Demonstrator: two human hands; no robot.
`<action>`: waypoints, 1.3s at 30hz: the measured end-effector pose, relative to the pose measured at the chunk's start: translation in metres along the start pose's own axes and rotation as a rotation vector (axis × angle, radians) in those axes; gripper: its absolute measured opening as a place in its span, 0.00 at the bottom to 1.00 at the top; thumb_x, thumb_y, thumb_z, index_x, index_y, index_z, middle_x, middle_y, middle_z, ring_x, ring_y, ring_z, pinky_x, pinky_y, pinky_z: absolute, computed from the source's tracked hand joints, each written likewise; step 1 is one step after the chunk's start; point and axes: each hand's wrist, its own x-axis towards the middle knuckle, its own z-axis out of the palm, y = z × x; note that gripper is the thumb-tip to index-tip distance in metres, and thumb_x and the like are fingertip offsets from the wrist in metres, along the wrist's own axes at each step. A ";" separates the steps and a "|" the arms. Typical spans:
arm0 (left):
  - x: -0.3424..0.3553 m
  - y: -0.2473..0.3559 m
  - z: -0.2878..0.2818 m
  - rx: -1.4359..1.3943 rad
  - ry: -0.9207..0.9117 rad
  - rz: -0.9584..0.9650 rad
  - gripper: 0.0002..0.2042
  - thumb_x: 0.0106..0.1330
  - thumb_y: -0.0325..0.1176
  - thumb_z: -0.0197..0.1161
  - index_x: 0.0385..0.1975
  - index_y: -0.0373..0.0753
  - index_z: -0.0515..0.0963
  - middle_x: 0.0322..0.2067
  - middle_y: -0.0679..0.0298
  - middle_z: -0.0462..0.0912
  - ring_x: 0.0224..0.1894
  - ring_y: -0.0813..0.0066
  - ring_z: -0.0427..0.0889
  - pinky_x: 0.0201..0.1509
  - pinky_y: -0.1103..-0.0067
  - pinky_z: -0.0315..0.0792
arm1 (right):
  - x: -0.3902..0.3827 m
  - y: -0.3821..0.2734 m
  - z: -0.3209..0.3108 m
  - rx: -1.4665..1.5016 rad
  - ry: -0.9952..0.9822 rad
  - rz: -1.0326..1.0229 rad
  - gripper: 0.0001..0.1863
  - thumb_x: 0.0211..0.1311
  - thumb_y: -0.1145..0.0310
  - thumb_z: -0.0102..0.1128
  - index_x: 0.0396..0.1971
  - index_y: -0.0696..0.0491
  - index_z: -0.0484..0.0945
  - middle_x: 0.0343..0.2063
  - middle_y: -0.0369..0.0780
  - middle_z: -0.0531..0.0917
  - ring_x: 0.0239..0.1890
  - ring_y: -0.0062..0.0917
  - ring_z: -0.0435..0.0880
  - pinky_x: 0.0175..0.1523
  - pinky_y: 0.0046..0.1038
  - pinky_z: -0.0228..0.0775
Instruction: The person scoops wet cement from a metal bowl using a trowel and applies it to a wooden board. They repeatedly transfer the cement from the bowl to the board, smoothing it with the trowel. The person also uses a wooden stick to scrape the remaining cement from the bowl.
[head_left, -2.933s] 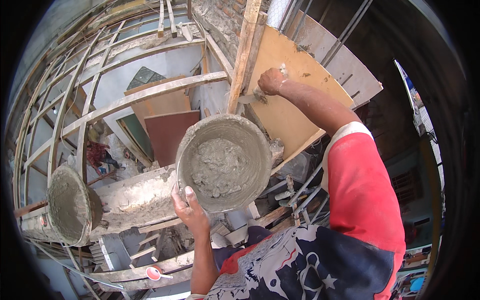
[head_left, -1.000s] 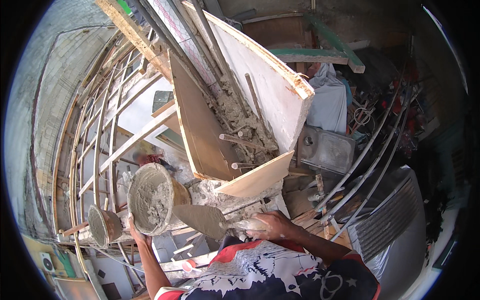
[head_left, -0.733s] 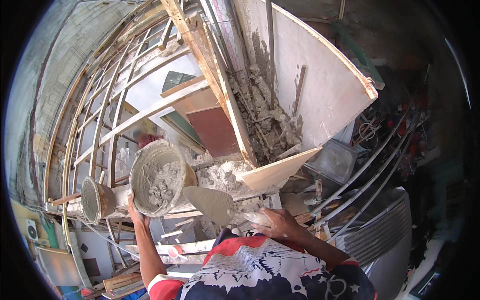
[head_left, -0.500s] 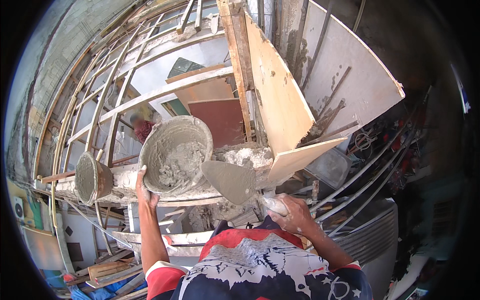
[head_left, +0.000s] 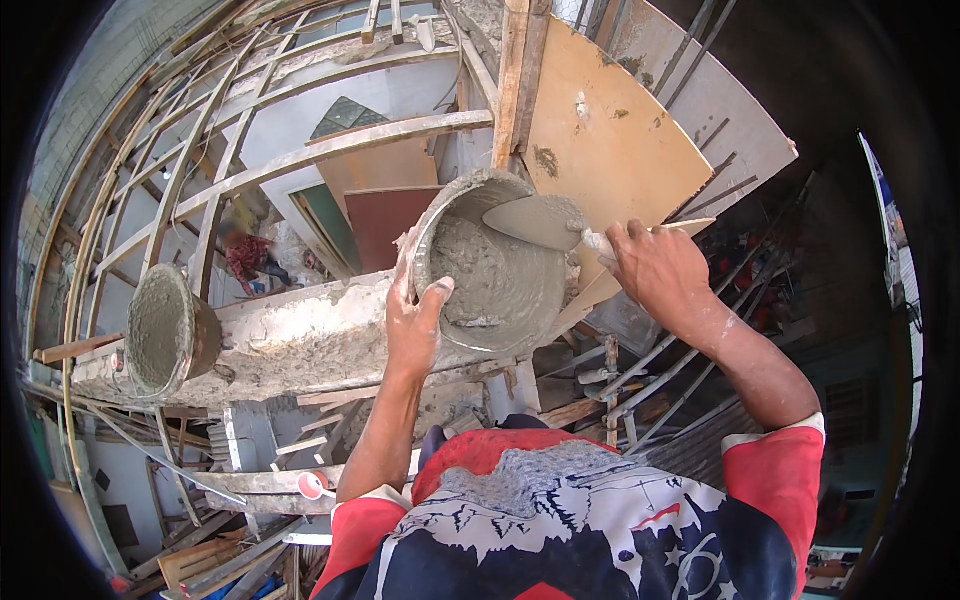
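Note:
My left hand (head_left: 415,325) grips the left rim of a bucket (head_left: 430,245), its thumb over the edge. The bucket tilts toward me, and wet grey mortar (head_left: 500,285) coats its inside and bottom. From the right, my right hand (head_left: 660,270) is closed round the handle of a trowel (head_left: 538,220). The mortar-smeared trowel blade lies across the bucket's upper right rim, its tip inside. The bucket is in front of a plywood board, above the right part of a rough wall top (head_left: 300,335).
Farther left on the wall stands a second mortar bucket (head_left: 165,335). Plywood boards (head_left: 610,130) rise at the upper right. Wooden beams (head_left: 330,145) cross the opening beyond the wall, with a person (head_left: 252,258) far below. Metal pipes (head_left: 690,370) run at the right.
My left hand has carried the bucket to the right and tilted it more toward me. The trowel has moved from beside the bucket up over its rim, with my right hand raised.

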 end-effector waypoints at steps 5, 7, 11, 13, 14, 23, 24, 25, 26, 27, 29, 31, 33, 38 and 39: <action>-0.001 -0.013 -0.009 -0.130 0.007 0.035 0.29 0.72 0.33 0.58 0.72 0.29 0.65 0.71 0.52 0.68 0.76 0.63 0.60 0.78 0.69 0.55 | -0.024 -0.017 0.003 0.253 -0.066 0.202 0.23 0.62 0.54 0.70 0.48 0.54 0.77 0.36 0.49 0.85 0.38 0.45 0.88 0.40 0.43 0.80; -0.004 -0.012 -0.012 -0.194 0.014 -0.004 0.29 0.73 0.33 0.58 0.72 0.29 0.65 0.72 0.51 0.67 0.77 0.63 0.57 0.78 0.68 0.55 | -0.042 -0.023 0.019 0.357 -0.019 0.211 0.23 0.60 0.56 0.72 0.49 0.53 0.77 0.37 0.49 0.86 0.40 0.46 0.88 0.41 0.43 0.80; -0.015 -0.010 -0.003 -0.122 -0.001 0.060 0.28 0.74 0.34 0.56 0.72 0.29 0.65 0.73 0.49 0.65 0.78 0.61 0.56 0.79 0.68 0.53 | -0.043 -0.019 -0.001 0.071 0.024 0.092 0.22 0.55 0.60 0.75 0.45 0.53 0.76 0.34 0.46 0.84 0.39 0.44 0.88 0.41 0.43 0.80; -0.025 -0.009 0.005 0.058 -0.038 0.164 0.29 0.76 0.38 0.56 0.72 0.29 0.66 0.74 0.46 0.62 0.80 0.57 0.54 0.80 0.65 0.48 | -0.024 -0.013 0.008 -0.123 0.052 0.028 0.16 0.61 0.62 0.67 0.42 0.53 0.75 0.32 0.45 0.84 0.37 0.42 0.88 0.38 0.41 0.80; -0.030 -0.009 0.012 0.134 -0.078 0.206 0.29 0.76 0.41 0.54 0.72 0.31 0.67 0.74 0.48 0.63 0.80 0.57 0.52 0.81 0.62 0.41 | -0.016 -0.008 0.022 -0.240 0.066 0.010 0.14 0.63 0.63 0.64 0.42 0.54 0.75 0.31 0.44 0.84 0.36 0.41 0.88 0.37 0.41 0.80; -0.042 -0.018 0.032 0.294 -0.154 0.367 0.28 0.78 0.46 0.49 0.72 0.36 0.69 0.73 0.56 0.68 0.81 0.59 0.51 0.82 0.54 0.26 | 0.008 -0.010 0.055 0.078 -0.384 -0.272 0.16 0.61 0.59 0.69 0.43 0.56 0.84 0.29 0.48 0.88 0.37 0.46 0.90 0.44 0.45 0.81; -0.043 -0.017 0.033 0.298 -0.152 0.349 0.28 0.78 0.46 0.48 0.71 0.36 0.70 0.73 0.57 0.68 0.81 0.59 0.50 0.82 0.55 0.26 | 0.005 -0.009 0.066 0.129 -0.388 -0.294 0.18 0.60 0.58 0.71 0.43 0.55 0.84 0.29 0.48 0.88 0.37 0.46 0.90 0.44 0.45 0.81; -0.044 -0.016 0.034 0.301 -0.150 0.332 0.28 0.78 0.46 0.48 0.71 0.36 0.70 0.73 0.57 0.68 0.81 0.59 0.50 0.82 0.55 0.26 | 0.003 -0.006 0.072 0.233 -0.433 -0.276 0.20 0.60 0.57 0.70 0.43 0.58 0.84 0.29 0.51 0.87 0.37 0.48 0.89 0.46 0.46 0.80; -0.046 -0.015 0.035 0.303 -0.139 0.317 0.28 0.78 0.46 0.47 0.71 0.36 0.70 0.73 0.58 0.68 0.81 0.58 0.50 0.82 0.55 0.26 | -0.001 -0.004 0.080 0.328 -0.434 -0.294 0.21 0.59 0.57 0.70 0.43 0.59 0.83 0.29 0.51 0.87 0.38 0.49 0.89 0.46 0.47 0.80; -0.049 -0.013 0.037 0.269 -0.121 0.249 0.28 0.78 0.46 0.47 0.71 0.35 0.70 0.72 0.58 0.69 0.81 0.58 0.50 0.82 0.55 0.26 | -0.007 -0.003 0.089 0.423 -0.434 -0.311 0.22 0.59 0.56 0.70 0.43 0.60 0.83 0.30 0.52 0.87 0.38 0.50 0.89 0.46 0.47 0.80; -0.047 -0.013 0.038 0.279 -0.119 0.270 0.28 0.78 0.46 0.46 0.70 0.34 0.71 0.72 0.58 0.70 0.81 0.58 0.50 0.82 0.55 0.26 | -0.015 -0.008 0.103 0.601 -0.450 -0.331 0.25 0.59 0.55 0.68 0.45 0.62 0.83 0.33 0.54 0.87 0.40 0.52 0.88 0.48 0.47 0.79; -0.045 -0.012 0.038 0.269 -0.118 0.284 0.27 0.78 0.44 0.47 0.70 0.35 0.72 0.72 0.58 0.70 0.81 0.59 0.51 0.82 0.56 0.26 | -0.023 -0.013 0.113 0.776 -0.476 -0.324 0.28 0.60 0.54 0.66 0.50 0.64 0.82 0.38 0.58 0.87 0.44 0.53 0.87 0.52 0.46 0.77; -0.041 -0.013 0.036 0.257 -0.119 0.265 0.26 0.77 0.43 0.47 0.70 0.35 0.72 0.72 0.57 0.70 0.81 0.58 0.51 0.83 0.57 0.26 | -0.029 -0.018 0.109 0.879 -0.527 -0.272 0.32 0.61 0.49 0.65 0.54 0.63 0.81 0.40 0.58 0.87 0.47 0.50 0.87 0.54 0.45 0.77; -0.035 -0.015 0.032 0.119 -0.080 0.184 0.27 0.77 0.44 0.49 0.71 0.36 0.71 0.76 0.55 0.63 0.81 0.60 0.50 0.83 0.61 0.28 | -0.040 -0.020 0.089 0.936 -0.568 -0.228 0.34 0.68 0.44 0.61 0.58 0.60 0.80 0.43 0.53 0.88 0.45 0.47 0.88 0.52 0.43 0.77; -0.032 -0.012 0.031 0.135 -0.070 0.196 0.29 0.76 0.46 0.50 0.72 0.35 0.70 0.77 0.53 0.59 0.81 0.60 0.49 0.82 0.63 0.30 | -0.039 -0.018 0.082 0.958 -0.569 -0.236 0.34 0.69 0.44 0.60 0.58 0.60 0.80 0.42 0.52 0.88 0.43 0.45 0.88 0.50 0.43 0.77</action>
